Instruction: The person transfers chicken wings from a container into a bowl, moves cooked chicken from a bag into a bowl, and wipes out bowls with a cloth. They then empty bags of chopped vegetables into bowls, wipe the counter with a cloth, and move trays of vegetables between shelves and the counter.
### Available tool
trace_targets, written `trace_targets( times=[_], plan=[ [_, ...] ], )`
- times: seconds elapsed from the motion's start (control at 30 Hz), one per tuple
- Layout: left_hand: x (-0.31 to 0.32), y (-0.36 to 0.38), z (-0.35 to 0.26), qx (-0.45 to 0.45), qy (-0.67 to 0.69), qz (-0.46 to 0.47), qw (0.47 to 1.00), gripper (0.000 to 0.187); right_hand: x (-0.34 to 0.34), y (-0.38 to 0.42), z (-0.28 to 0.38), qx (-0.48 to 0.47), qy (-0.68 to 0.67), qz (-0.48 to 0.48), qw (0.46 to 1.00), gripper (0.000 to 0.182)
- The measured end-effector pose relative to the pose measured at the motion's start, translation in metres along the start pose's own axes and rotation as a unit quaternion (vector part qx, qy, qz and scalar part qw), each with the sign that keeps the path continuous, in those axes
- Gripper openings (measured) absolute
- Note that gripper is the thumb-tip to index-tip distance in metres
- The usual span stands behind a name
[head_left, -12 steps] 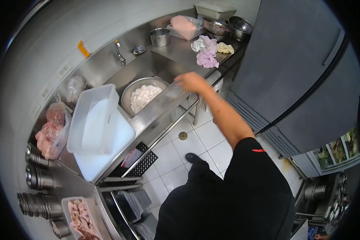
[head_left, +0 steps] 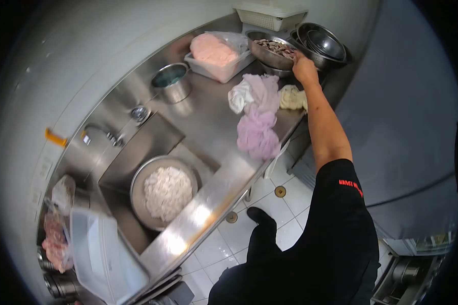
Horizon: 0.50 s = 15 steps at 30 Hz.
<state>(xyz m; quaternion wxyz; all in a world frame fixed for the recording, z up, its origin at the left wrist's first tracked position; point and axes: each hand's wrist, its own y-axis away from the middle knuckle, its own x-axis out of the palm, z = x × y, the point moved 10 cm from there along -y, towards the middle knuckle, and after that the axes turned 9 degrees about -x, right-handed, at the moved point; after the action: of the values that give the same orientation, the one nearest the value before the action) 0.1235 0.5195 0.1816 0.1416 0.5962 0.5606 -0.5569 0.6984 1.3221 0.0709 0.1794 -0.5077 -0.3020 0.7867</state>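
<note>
My right hand [head_left: 304,67] reaches across the steel counter [head_left: 208,122] to a metal bowl [head_left: 269,50] of dark meat pieces at the far end. Its fingers curl over the bowl's near rim. Right beside the hand, a stack of empty steel bowls [head_left: 325,44] stands. Just below my forearm lie a yellow cloth [head_left: 291,97], a white cloth [head_left: 237,96] and a pink cloth [head_left: 257,133]. My left hand is out of sight.
A clear tub of pale pink mass [head_left: 213,51] and a small steel pot [head_left: 171,81] stand on the counter. The sink [head_left: 137,147] holds a large bowl of white pieces [head_left: 165,193]. A clear plastic container [head_left: 99,254] and bagged raw meat [head_left: 56,244] are at the left.
My right hand has left the sink's front edge and moved along the counter to the bowl of dark meat. My view has shifted toward that end.
</note>
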Motion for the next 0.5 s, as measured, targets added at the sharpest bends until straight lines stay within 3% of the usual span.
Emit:
trace_targets(
  times=[0.03, 0.1, 0.17, 0.2, 0.3, 0.43, 0.5],
  plan=[
    [0.032, 0.001, -0.061, 0.013, 0.038, 0.027, 0.999, 0.044, 0.015, -0.028, -0.022, 0.006, 0.009, -0.001, 1.000, 0.036],
    [0.097, 0.005, -0.157, -0.030, -0.029, 0.216, 0.975, 0.035, 0.046, -0.075, -0.066, 0.038, -0.001, 0.025, 0.999, 0.038],
    [0.140, -0.001, -0.202, -0.026, -0.003, 0.283, 0.959, 0.032, 0.078, -0.112, -0.111, 0.075, 0.023, 0.063, 0.995, 0.047],
    [0.152, -0.007, -0.217, 0.017, 0.031, 0.284, 0.958, 0.034, 0.090, -0.128, -0.130, 0.083, 0.044, 0.073, 0.993, 0.047],
    [0.168, -0.016, -0.251, -0.042, 0.110, 0.260, 0.958, 0.036, 0.130, -0.163, -0.178, 0.064, 0.047, 0.108, 0.991, 0.046],
    [0.178, -0.015, -0.287, -0.051, 0.068, 0.262, 0.961, 0.037, 0.156, -0.185, -0.212, 0.094, 0.047, 0.134, 0.985, 0.042],
    [0.176, -0.014, -0.303, -0.040, 0.063, 0.254, 0.964, 0.036, 0.185, -0.194, -0.230, 0.115, 0.097, 0.207, 0.967, 0.040]
  ],
)
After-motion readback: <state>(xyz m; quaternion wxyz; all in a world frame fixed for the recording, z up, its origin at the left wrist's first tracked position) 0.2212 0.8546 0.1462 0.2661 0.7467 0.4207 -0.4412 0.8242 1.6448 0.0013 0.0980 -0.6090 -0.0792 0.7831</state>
